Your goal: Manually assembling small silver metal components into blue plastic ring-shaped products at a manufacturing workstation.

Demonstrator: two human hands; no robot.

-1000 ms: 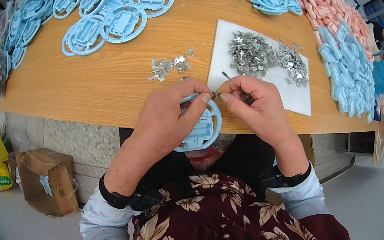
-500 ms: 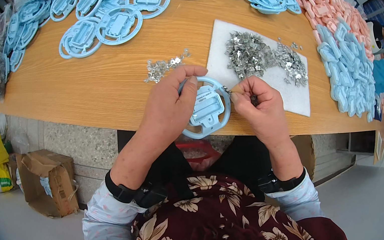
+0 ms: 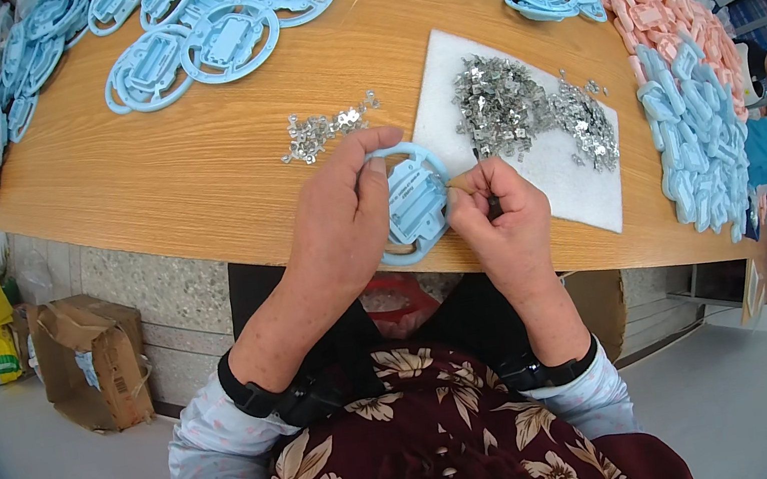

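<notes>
Light-blue plastic wheel (image 3: 416, 198) is over the near edge of the table (image 3: 157, 156), left hand (image 3: 339, 216) curled closed on its left rim. Right hand (image 3: 507, 219) met the left fingertips a second ago; now it's at the wheel's right side, so work seems shifted there. Thumb and index pinch together, contents hidden, we can't tell; dark slim tool (image 3: 495, 208) in the curled fingers. Small metal pieces (image 3: 501, 103) heap on white foam sheet (image 3: 436, 99) beyond.

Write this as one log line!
Left hand: holds blue wheel-shaped plastic part; right hand: pinched at its right side; white pad: small metal pieces
</notes>
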